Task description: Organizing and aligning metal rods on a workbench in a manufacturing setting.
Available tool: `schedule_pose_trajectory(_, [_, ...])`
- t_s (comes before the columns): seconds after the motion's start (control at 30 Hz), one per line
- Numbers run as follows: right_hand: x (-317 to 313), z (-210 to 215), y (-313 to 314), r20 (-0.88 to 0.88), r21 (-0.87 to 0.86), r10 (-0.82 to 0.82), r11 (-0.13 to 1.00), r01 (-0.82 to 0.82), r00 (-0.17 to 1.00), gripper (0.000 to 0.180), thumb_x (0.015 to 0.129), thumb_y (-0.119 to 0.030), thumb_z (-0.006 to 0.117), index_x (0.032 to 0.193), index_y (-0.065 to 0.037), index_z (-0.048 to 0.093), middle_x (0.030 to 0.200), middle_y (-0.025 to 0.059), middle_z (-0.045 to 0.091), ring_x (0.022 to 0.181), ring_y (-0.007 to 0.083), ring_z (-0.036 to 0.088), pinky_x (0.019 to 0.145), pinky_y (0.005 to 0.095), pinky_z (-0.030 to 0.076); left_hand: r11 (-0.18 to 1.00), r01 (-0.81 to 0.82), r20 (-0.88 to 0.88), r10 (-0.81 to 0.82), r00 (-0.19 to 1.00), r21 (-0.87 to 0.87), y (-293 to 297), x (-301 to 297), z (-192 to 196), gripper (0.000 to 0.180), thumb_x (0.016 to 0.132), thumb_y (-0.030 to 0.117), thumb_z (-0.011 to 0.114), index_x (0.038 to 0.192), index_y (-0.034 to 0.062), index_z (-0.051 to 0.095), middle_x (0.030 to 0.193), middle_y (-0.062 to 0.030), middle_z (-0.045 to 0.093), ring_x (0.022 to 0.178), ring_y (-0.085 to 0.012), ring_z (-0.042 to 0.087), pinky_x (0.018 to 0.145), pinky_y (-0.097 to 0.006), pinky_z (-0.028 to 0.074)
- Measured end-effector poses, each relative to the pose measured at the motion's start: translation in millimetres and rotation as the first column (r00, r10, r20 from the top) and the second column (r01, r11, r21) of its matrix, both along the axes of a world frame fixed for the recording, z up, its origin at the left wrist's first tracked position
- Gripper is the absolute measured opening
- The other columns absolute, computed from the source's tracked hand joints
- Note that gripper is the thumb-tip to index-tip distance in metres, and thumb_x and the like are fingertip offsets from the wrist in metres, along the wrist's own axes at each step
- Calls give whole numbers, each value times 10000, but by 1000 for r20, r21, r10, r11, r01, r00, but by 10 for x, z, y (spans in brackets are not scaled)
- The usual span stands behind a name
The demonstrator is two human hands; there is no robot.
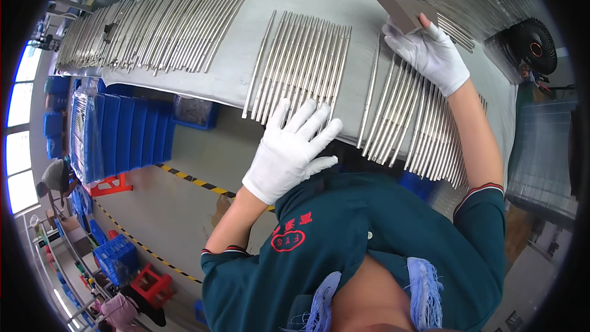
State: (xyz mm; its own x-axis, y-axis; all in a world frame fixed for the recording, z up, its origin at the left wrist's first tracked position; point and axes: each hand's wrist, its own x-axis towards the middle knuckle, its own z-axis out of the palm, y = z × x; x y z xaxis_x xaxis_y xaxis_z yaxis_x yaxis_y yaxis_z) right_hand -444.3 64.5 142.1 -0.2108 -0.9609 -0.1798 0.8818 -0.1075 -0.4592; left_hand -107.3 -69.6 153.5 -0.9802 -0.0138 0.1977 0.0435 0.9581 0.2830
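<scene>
I see my white-gloved left hand (294, 150) spread flat, pinning the near ends of slim silver metal rods (304, 64) lined up on the grey counter (203, 83). My right hand (430, 52) grips a brown rectangular block (398, 5) (probably for rubbing) above another rod row (405, 123).

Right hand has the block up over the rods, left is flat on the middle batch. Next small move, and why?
Probably lower the brown block in the right hand onto the rods beneath: it is lifted above them, while the left hand pins the middle rod group.
</scene>
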Motion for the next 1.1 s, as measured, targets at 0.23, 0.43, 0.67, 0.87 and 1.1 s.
schedule_pose_trajectory(0.23, [399,-232,-1171,128,-145,213,970,-194,969,509,982,-233,615,1347,65,422,1322,289,515,1230,410,554,1094,512,467,994,-101,33,103,994,-49,-154,78,-84,719,747,439,765,1358,123,552,1377,-146,555,1321,-360,477,1129,-588,278])
schedule_pose_trajectory(0.43, [589,-298,-1396,-22,40,79,996,-78,997,575,1009,-268,569,1392,103,354,1334,303,501,1240,403,553,1098,493,471,992,-105,50,109,993,-68,-180,94,-76,693,751,437,764,1347,145,566,1373,-126,561,1320,-358,478,1121,-612,274])
schedule_pose_trajectory(0.67, [404,-351,-1134,-38,-57,168,984,-170,985,581,1007,-279,574,1389,111,374,1331,286,513,1236,366,565,1106,468,464,999,-20,98,22,995,-26,-42,-21,-42,685,754,431,766,1340,145,558,1367,-99,563,1314,-287,497,1103,-649,271])
schedule_pose_trajectory(0.87, [286,-293,-753,-2,22,126,992,-125,992,572,995,-268,596,1390,91,391,1337,267,515,1246,353,557,1099,461,471,991,136,102,-137,985,19,142,-90,-86,618,808,416,726,1349,172,554,1406,-65,533,1324,-255,491,1094,-639,306])
schedule_pose_trajectory(1.1, [242,-286,-623,-18,-24,139,990,-140,990,597,1020,-275,550,1424,104,330,1366,284,463,1289,373,511,1129,478,439,982,186,104,-188,977,24,171,-89,-91,593,834,401,710,1359,180,543,1424,-38,520,1323,-231,490,1097,-632,319])
